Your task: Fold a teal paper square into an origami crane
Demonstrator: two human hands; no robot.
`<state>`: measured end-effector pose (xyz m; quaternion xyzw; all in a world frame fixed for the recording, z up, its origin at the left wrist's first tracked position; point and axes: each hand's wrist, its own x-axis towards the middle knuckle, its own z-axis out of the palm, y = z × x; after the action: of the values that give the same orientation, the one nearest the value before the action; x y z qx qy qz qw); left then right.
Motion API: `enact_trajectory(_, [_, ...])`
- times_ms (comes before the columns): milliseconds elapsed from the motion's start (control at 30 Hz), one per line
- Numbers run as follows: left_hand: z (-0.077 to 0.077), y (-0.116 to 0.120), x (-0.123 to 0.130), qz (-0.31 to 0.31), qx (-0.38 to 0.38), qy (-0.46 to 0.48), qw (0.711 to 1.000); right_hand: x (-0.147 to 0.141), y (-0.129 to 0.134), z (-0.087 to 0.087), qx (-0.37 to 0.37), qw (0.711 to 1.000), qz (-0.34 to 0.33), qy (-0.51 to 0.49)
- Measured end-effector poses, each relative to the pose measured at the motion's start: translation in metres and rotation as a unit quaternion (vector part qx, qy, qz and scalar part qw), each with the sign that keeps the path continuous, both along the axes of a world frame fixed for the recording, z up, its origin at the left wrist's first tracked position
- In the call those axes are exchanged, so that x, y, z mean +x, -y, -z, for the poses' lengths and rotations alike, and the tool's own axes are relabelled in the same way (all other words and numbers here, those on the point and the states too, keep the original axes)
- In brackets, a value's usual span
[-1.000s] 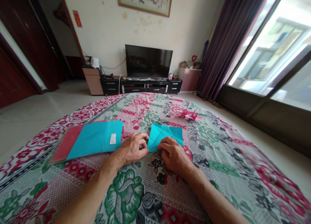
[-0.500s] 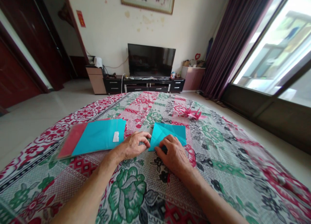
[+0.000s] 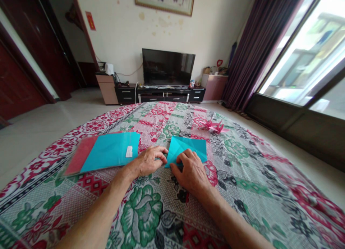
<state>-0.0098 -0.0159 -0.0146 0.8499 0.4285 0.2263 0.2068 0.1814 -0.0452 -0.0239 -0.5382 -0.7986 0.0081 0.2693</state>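
Observation:
A turquoise sheet of origami paper with crease lines lies flat in front of me, one part a darker shade. My right hand rests on its lower part, fingers bent on top and thumb at the near edge, gripping it. At the paper's left edge is my left hand, its fingers curled and the tips close to the thumb on that edge. What lies under the right palm is hidden. Left of my left hand lies a clear packet of turquoise and red paper with a small white label.
Folded pink paper cranes stand farther back on the right. A flowered tablecloth covers the round table. Beyond it are a television on a low cabinet, a purple curtain and a window.
My right thumb has shifted very slightly left along the paper's near edge. The paper and my left hand stay practically where they were.

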Motion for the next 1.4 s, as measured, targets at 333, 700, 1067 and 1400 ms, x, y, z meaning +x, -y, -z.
enact_trajectory(333, [0.001,-0.001,-0.001,0.002,-0.006,-0.007,1.0,-0.008,0.0,0.002,0.026,0.999,0.03,0.031])
enact_trajectory(700, [0.002,-0.002,-0.002,0.005,-0.009,-0.012,1.0,-0.009,0.002,0.001,0.041,0.998,0.032,0.042])
enact_trajectory(1067, [0.002,-0.001,0.0,-0.012,-0.004,-0.015,1.0,-0.011,0.0,-0.003,0.031,0.998,0.035,0.031])
enact_trajectory(1400, [-0.001,0.012,0.025,-0.085,0.09,-0.032,0.992,0.007,-0.002,-0.004,-0.007,0.999,-0.033,0.0])
